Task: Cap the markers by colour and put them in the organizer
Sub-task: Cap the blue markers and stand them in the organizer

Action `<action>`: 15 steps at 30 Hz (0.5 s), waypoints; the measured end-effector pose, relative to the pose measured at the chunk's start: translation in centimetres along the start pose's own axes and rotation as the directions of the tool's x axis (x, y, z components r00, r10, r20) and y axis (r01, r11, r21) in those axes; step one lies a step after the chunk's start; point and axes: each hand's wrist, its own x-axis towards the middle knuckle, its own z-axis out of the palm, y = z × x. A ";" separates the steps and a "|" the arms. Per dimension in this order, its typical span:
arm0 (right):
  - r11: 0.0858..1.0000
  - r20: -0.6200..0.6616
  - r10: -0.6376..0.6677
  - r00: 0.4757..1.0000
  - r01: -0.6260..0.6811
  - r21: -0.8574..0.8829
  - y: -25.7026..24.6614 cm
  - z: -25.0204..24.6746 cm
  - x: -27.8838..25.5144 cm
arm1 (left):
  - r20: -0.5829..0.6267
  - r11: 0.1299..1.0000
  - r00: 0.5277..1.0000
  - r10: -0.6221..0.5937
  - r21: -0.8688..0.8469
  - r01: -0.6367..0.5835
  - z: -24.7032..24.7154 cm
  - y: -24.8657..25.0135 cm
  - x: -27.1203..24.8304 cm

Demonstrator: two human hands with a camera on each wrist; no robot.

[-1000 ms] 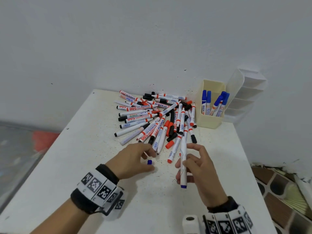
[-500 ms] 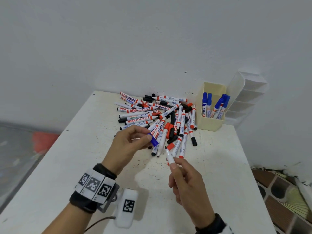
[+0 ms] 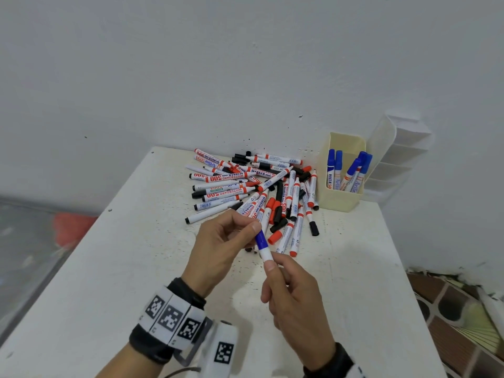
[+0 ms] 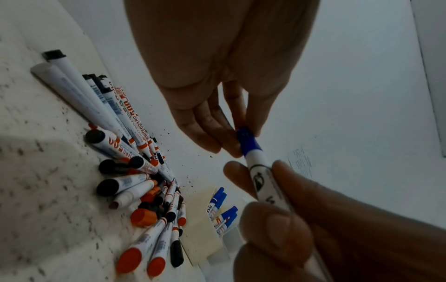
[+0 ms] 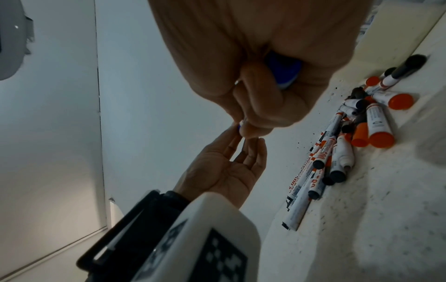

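Head view: we see bare worktop (image 3: 114, 268) open to the left of the hands and in front of them toward the near edge; the right edge drops off beside a tiled floor (image 3: 458, 317). Marker pile (image 3: 253, 192) fills the far middle, close to the wall (image 3: 218, 64), with the cream organizer (image 3: 341, 199) at the far right corner holding capped blue markers (image 3: 346, 170) upright; a white tiered rack (image 3: 398, 156) stands just behind it. Both hands are raised above the worktop, near side of the pile. Left hand (image 3: 218, 246) pinches the blue cap (image 3: 260, 238) between thumb and fingertips, its other fingers loosely extended in the left wrist view. Right hand (image 3: 294, 298) has its grip curled round the white marker barrel (image 3: 266, 253), tip end pointing up-left into the cap. Cap sits on the barrel end; how fully seated we cannot tell. Worktop is white, speckled with dark flecks.
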 end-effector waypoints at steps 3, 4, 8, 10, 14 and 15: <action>0.999 -0.034 -0.032 0.999 0.031 -0.016 0.2 0.4 0.0 | 0.001 1.000 1.000 0.016 0.017 -0.016 0.4 -0.3 -0.1; 0.999 -0.041 -0.038 0.998 0.037 -0.024 0.3 0.5 0.1 | 0.000 1.000 1.000 0.012 0.023 -0.012 0.3 -0.4 -0.1; 0.999 -0.039 -0.031 0.999 0.030 -0.033 0.6 1.1 0.0 | -0.005 0.999 1.000 -0.011 0.050 0.011 0.0 -0.8 -0.3; 0.999 -0.036 -0.008 0.999 0.006 -0.035 0.7 1.4 0.1 | -0.008 0.999 1.000 -0.023 0.043 0.023 -0.2 -0.9 -0.4; 0.998 0.022 0.062 0.998 -0.062 0.014 0.4 1.3 0.5 | 0.063 0.998 0.997 -0.045 0.052 0.042 -0.5 -1.1 -0.5; 0.998 0.048 0.065 0.997 -0.066 0.024 0.3 1.2 0.6 | 0.094 0.997 0.994 -0.051 0.066 0.045 -0.5 -1.2 -0.6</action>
